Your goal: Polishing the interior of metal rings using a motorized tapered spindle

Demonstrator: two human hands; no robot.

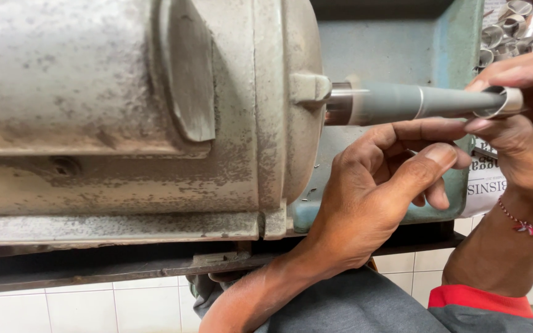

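Note:
A large grey, worn motor housing (124,117) fills the left of the view. A tapered grey spindle (414,102) sticks out of it to the right. My right hand (525,129) pinches a small metal ring (506,102) over the spindle's tip. Just below the spindle is my left hand (377,197), fingers curled and thumb stretched out, holding nothing; its index finger reaches toward the ring.
A pile of several similar metal rings (516,24) lies at the top right. A blue-green metal panel (402,43) stands behind the spindle, with a piece of newspaper (482,185) beside it. White tiles (63,308) show below a dark ledge (124,262).

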